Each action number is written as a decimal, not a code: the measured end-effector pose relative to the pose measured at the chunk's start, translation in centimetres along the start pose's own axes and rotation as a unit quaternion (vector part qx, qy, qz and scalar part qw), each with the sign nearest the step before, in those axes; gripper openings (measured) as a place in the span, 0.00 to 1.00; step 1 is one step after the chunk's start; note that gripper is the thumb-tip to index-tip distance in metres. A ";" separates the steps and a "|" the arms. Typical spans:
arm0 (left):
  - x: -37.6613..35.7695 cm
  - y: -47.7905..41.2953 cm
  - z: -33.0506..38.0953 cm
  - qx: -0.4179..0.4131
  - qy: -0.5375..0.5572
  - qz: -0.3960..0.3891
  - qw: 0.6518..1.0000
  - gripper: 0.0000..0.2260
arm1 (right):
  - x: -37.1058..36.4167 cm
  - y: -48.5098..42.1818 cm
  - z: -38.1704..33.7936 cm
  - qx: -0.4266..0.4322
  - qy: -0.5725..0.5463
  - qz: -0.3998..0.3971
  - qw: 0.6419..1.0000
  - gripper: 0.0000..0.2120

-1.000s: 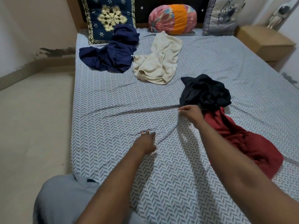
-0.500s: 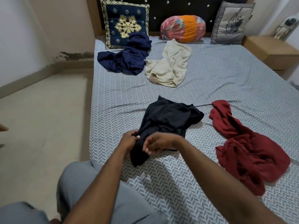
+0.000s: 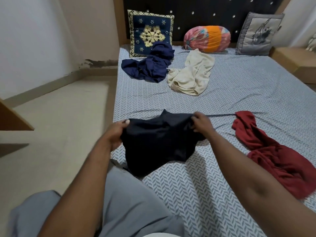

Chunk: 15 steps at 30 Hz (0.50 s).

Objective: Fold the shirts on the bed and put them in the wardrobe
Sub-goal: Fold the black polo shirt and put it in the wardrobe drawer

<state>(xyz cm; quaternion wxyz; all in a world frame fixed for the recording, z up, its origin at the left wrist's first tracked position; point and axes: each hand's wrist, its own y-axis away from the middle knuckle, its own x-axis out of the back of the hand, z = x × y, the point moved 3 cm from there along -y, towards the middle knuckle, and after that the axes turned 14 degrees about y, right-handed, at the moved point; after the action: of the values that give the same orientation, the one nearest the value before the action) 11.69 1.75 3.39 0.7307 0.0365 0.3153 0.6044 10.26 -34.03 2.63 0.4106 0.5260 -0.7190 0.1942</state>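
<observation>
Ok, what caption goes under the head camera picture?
Left hand and right hand hold a crumpled black shirt over the grey chevron bedsheet.

At eleven o'clock a square navy cushion with a gold embroidered star (image 3: 150, 33) leans on the dark studded headboard (image 3: 205, 12). A round pink-and-orange fabric bolster (image 3: 207, 39) lies at twelve, with a grey square cushion with a dark sketch print (image 3: 258, 33) at one. A light wooden bedside cabinet (image 3: 294, 59) sits at two. Beige floor (image 3: 59, 125) fills nine.
</observation>
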 end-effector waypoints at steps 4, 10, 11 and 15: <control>0.3 -0.5 5.9 -0.127 0.107 0.069 0.984 0.10 | 7.1 -1.5 -1.8 -0.078 -0.254 0.154 0.952 0.07; 1.9 -2.3 6.4 -0.176 -0.239 0.170 0.940 0.14 | 9.0 0.6 -3.0 -0.027 -0.188 0.111 0.975 0.06; 1.9 -2.3 6.1 -0.153 -0.326 0.177 0.916 0.14 | 8.1 1.4 -3.1 -0.014 -0.187 0.027 0.982 0.04; -0.7 -1.4 2.6 -0.096 -0.391 0.113 0.908 0.25 | 2.6 6.0 -4.7 0.049 -0.139 -0.239 0.960 0.08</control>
<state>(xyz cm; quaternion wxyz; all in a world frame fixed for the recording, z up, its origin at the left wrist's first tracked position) 14.16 1.54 5.11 0.7220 0.2350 -0.0612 0.6479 6.30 -30.03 8.33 0.3146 0.7241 -0.6117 0.0501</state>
